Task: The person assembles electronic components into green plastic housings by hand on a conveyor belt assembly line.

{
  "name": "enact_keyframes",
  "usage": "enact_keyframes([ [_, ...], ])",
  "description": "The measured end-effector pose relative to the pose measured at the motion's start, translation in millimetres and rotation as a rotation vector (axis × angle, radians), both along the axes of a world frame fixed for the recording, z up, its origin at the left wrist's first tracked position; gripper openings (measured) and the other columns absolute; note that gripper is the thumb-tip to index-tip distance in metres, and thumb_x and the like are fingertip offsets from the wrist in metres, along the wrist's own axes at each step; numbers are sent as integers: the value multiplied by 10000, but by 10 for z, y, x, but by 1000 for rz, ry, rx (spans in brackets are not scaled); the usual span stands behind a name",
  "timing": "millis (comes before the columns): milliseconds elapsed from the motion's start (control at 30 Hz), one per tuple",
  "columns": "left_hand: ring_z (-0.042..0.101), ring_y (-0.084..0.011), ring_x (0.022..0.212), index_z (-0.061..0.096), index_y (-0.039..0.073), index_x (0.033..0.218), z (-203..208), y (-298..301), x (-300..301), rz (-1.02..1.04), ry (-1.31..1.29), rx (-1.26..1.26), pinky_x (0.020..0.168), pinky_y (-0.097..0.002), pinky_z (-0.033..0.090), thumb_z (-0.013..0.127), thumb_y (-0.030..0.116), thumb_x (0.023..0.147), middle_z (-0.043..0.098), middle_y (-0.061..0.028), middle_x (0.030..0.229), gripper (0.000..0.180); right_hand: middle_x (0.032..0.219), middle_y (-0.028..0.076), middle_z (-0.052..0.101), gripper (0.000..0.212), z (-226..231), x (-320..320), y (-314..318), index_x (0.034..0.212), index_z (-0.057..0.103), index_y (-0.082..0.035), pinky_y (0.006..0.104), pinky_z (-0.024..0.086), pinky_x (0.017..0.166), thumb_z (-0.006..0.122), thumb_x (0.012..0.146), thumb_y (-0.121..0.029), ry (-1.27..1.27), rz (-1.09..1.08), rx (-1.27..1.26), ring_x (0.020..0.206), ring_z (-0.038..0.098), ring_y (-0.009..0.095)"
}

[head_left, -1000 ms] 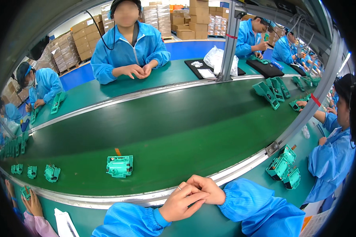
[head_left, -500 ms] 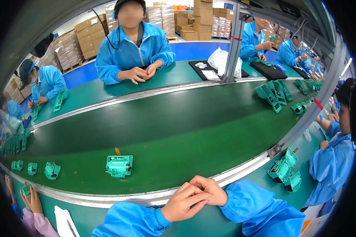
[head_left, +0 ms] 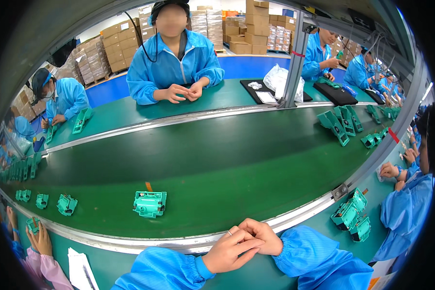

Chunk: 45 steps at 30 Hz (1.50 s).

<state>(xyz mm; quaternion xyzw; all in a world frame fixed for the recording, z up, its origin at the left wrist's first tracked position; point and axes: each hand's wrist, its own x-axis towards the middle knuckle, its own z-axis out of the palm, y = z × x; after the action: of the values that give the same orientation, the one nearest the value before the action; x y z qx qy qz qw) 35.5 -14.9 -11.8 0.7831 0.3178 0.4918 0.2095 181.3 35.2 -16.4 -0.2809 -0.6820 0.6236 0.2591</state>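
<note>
My left hand [head_left: 232,251] and my right hand [head_left: 262,236] rest together just over the near metal rail of the conveyor belt. The left hand wears a ring, and its fingers lie pressed together across the right hand's fingers. The right hand curls against the left, its fingertips partly covered. Between them no object shows. Beyond my left hand, on the belt, sits a teal plastic housing [head_left: 150,204] with an orange ribbon strip standing up from its back. On the bench to my right stand several more teal housings [head_left: 352,212], grouped closely and apart from my hands.
White paper with a pen [head_left: 82,270] lies at lower left, beside a co-worker's hands [head_left: 41,240] holding a teal part. Small housings [head_left: 66,204] stand on the belt's left. Longer teal shells [head_left: 333,127] lean at far right. A metal post [head_left: 292,63] rises across the belt.
The whole view has shifted slightly, so most things appear a little farther right. My hands stay clasped together. At right, a co-worker's hand has come into sight above the bench.
</note>
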Motion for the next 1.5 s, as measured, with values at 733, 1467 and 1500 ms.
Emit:
enact_keyframes([
  [733, 468, -197, 718, 628, 100, 980, -8, -27, 6, 1, 5, -16, 617, -295, 415, 648, 50, 707, 477, -38, 774, 278, 735, 33, 562, 216, -28, 10, -23, 898, 489, -28, 230, 431, 582, 629, 740, -74, -33, -32, -11, 667, 508, 75],
  [1467, 464, -196, 710, 629, 101, 980, -71, -47, 74, -1, -2, -23, 603, -290, 413, 651, 44, 703, 476, -35, 773, 284, 799, 52, 589, 221, -69, 90, -34, 922, 479, -8, 232, 442, 628, 615, 783, -112, -41, 11, -2, 736, 527, 71],
  [1500, 463, -195, 708, 629, 101, 976, -65, -37, 80, -2, -14, -10, 605, -290, 413, 651, 43, 704, 476, -34, 772, 279, 804, 56, 591, 221, -83, 98, -35, 923, 478, -6, 233, 445, 633, 613, 785, -112, -34, 15, -14, 741, 529, 73],
])
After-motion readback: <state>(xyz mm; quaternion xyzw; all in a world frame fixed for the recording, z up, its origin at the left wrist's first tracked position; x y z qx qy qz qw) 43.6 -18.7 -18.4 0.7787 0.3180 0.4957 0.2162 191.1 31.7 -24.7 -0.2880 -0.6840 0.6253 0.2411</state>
